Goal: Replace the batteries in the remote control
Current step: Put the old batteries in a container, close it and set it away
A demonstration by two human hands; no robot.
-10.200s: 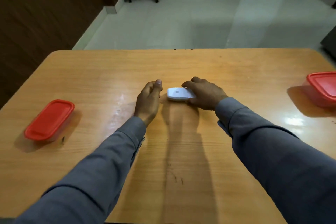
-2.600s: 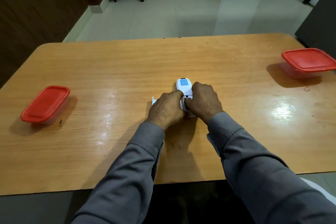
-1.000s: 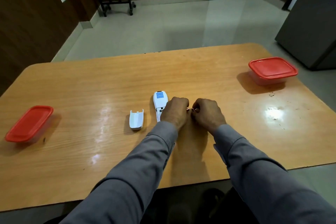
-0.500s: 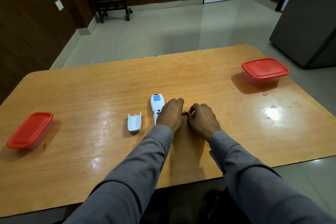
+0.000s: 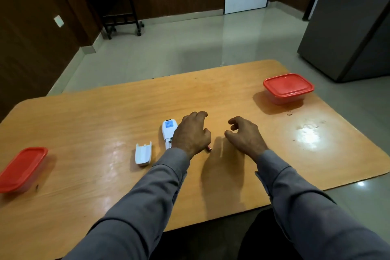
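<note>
Remote [image 5: 169,133] lies back-up w/ its cover [image 5: 143,153] off just beside it, left hand [image 5: 191,133] curled round a small battery [image 5: 209,149], right hand [image 5: 244,136] loose & empty; best park old cells apart, match +/- on new ones.

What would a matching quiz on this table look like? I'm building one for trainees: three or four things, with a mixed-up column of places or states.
Things:
1. battery cover
2. remote
3. right-hand box
4. right hand

Places or states:
A. fingers loosely curled, holding nothing
B. far right part of the table, red lid on
C. lying loose to the left of the remote
D. partly hidden under the left hand

Pairs: 1-C, 2-D, 3-B, 4-A
</note>
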